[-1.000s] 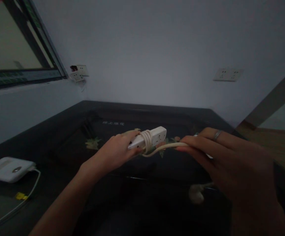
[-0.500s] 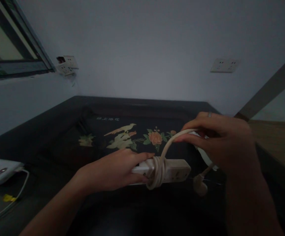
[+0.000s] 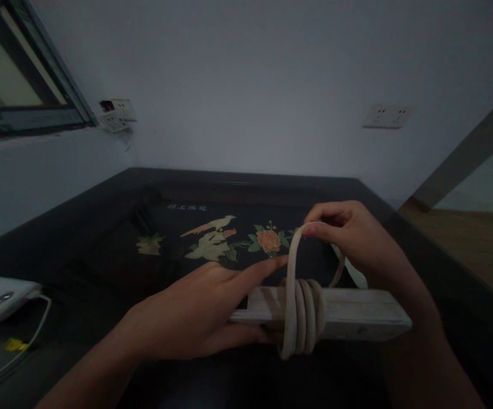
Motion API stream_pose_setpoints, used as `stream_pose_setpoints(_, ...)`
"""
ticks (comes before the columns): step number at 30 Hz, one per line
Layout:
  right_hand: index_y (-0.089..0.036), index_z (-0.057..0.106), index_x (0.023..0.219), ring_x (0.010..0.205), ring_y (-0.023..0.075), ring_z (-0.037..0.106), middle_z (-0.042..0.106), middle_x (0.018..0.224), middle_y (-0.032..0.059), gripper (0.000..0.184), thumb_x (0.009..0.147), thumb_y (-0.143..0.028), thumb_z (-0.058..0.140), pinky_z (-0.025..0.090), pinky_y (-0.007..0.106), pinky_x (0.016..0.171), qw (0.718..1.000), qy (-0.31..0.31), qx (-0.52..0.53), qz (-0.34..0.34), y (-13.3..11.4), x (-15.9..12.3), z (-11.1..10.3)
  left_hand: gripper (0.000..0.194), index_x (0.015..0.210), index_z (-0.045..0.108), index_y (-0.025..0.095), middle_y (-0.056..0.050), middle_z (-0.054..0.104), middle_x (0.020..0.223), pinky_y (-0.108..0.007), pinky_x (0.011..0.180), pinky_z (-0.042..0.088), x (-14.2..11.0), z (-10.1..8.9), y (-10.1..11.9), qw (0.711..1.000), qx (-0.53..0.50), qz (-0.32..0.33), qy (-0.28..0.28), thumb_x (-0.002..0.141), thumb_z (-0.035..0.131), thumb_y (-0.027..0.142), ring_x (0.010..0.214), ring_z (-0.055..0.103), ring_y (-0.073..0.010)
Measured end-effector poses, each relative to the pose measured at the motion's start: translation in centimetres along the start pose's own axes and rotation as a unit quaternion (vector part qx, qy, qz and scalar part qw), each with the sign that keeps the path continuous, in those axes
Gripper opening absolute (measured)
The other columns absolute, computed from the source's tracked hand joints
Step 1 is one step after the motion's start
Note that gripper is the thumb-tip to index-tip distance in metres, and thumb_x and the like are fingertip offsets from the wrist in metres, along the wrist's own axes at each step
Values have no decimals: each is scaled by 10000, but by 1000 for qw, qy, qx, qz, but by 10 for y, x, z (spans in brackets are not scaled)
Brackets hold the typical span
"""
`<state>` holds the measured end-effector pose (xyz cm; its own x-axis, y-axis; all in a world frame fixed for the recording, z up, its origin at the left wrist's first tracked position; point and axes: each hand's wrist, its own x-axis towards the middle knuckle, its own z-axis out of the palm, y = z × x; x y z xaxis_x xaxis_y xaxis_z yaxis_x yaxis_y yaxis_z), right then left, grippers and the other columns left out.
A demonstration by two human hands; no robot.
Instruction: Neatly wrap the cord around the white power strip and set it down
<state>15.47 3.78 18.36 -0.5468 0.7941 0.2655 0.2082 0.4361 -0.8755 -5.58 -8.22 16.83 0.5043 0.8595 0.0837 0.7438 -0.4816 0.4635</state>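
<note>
A white power strip (image 3: 363, 315) is held above the dark table, its left end gripped by my left hand (image 3: 195, 312) between thumb and fingers. Several turns of its off-white cord (image 3: 308, 318) wrap around the strip's middle. My right hand (image 3: 351, 233) pinches a raised loop of that cord between thumb and fingertips, above and behind the strip. The tip of my left thumb reaches close to the cord where it rises. The plug does not show now. A pale object (image 3: 356, 274), partly hidden, lies behind the strip below my right hand.
The black tabletop (image 3: 246, 190) bears a bird and flower picture and meets the wall. At left lies a white box-shaped device (image 3: 3, 296) with a white cable and a yellow tag (image 3: 15, 344). Wall sockets (image 3: 386, 116) are at right, more (image 3: 116, 115) near the window.
The power strip has turned and come nearer, its right end now further right. My right hand has moved slightly left with the cord, and the dangling plug has gone out of sight.
</note>
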Motion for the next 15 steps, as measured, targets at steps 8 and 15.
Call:
stream_pose_setpoints(8, -172, 612, 566, 533, 112, 457, 537, 544, -16, 346, 727, -478, 621, 326, 250, 516, 998, -24, -59, 11, 26, 16, -4, 994, 1461, 111, 378, 59, 665, 745, -196, 481, 416, 16, 7, -5, 951, -288, -112, 32, 704, 751, 297, 571, 590, -148)
stream_pose_setpoints(15, -173, 558, 531, 482, 88, 337, 406, 496, -45, 379, 732, -494, 575, 236, 251, 467, 992, 68, -108, 2, 29, 18, -4, 467, 989, 598, 197, 10, 692, 767, -223, 608, 464, 23, 5, -13, 925, -324, -129, 149, 586, 822, 273, 714, 633, -174)
